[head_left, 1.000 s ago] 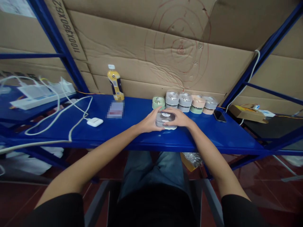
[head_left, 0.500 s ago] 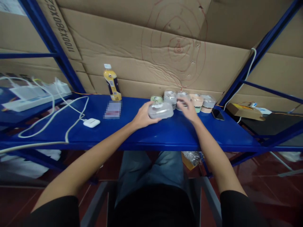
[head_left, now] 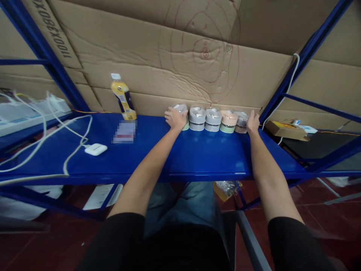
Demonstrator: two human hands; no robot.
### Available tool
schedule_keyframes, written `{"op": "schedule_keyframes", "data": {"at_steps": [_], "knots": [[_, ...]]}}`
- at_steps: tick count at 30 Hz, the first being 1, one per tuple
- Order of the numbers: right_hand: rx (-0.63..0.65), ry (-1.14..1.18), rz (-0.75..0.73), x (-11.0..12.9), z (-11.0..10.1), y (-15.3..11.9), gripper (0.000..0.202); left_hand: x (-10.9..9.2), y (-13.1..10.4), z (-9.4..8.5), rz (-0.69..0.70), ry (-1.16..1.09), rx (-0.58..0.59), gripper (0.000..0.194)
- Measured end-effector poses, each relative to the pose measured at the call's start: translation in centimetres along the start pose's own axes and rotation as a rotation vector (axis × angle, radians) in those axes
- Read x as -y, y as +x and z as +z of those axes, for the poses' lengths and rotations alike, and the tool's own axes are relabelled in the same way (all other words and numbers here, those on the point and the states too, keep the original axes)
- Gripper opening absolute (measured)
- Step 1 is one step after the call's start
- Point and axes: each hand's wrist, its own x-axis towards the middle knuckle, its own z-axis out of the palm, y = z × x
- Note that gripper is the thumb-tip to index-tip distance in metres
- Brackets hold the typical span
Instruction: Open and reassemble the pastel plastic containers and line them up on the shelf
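Small rounded plastic boxes with clear lids stand stacked two high in a row at the back of the shelf. At the row's left end my left hand (head_left: 176, 119) curls around the side of a grey box (head_left: 181, 108), which sits on a pale green box (head_left: 186, 127). My right hand (head_left: 253, 121) lies with fingers stretched against the outer side of the rightmost stack (head_left: 241, 119). Between the hands are two grey stacks (head_left: 197, 116) (head_left: 213, 117) and a peach box (head_left: 228, 118) on a green one (head_left: 227, 129). Some fingertips are hidden.
A yellow drink bottle (head_left: 123, 98) stands against the cardboard back wall (head_left: 135, 49). Before it lies a blurred-out packet (head_left: 125, 131). A white earbud case (head_left: 96, 149) and white cables (head_left: 67, 154) lie left. An open carton (head_left: 286, 131) sits beyond the right post.
My left hand has carried the grey box back and left onto the pale green one. My right hand has moved right to the row's far end. The camera view has shifted slightly.
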Motion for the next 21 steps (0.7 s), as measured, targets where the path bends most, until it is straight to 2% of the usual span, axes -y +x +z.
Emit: {"op": "schedule_keyframes", "data": {"at_steps": [4,8,14,21], "knots": [[0.093,0.072,0.004,-0.6,0.4,1.2,0.086,1.2,0.2,0.9,0.146,-0.038,0.010,0.075],[0.112,0.092,-0.035,-0.5,0.3,0.7,0.095,2.3,1.1,0.4,0.195,-0.037,0.075,0.074],[0.173,0.078,-0.054,-0.1,0.1,-0.2,0.086,4.1,2.7,-1.7,0.230,-0.031,0.189,0.069],[0.260,0.126,-0.192,-0.4,2.2,-1.3,0.084,7.2,5.5,-5.0,0.283,0.021,0.155,0.060]]}}
